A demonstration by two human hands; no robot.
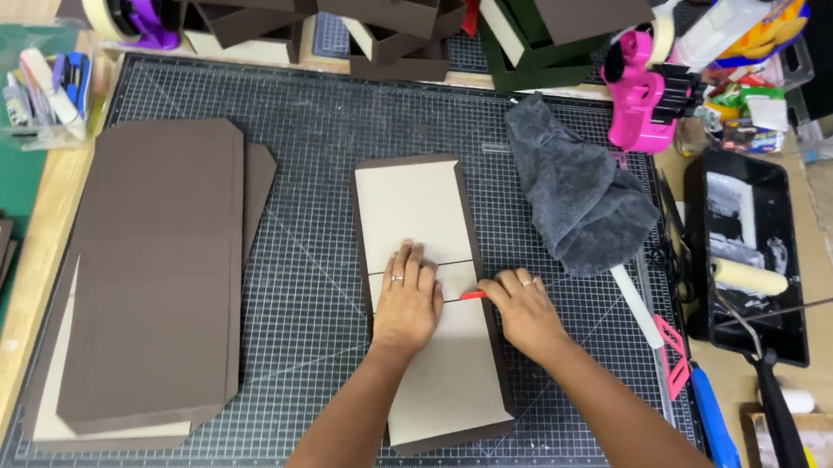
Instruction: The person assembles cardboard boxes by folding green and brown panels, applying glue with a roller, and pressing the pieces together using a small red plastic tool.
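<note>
A long beige cardboard panel [419, 209] backed with dark brown paper lies on the gridded cutting mat [336, 117]. My left hand [407, 298] presses flat on the panel's middle, fingers spread along a crease line. My right hand [524, 309] grips a small red tool [472, 295] whose tip sticks out toward the left hand at the crease. Both hands touch the panel.
A stack of brown covered panels [158, 262] lies at the mat's left. A grey cloth [581, 193] sits to the right, with a pink tape dispenser [640, 93], a black glue tray with roller [751, 258] and a blue-handled tool [716, 421]. Brown boxes [376, 10] stand at the back.
</note>
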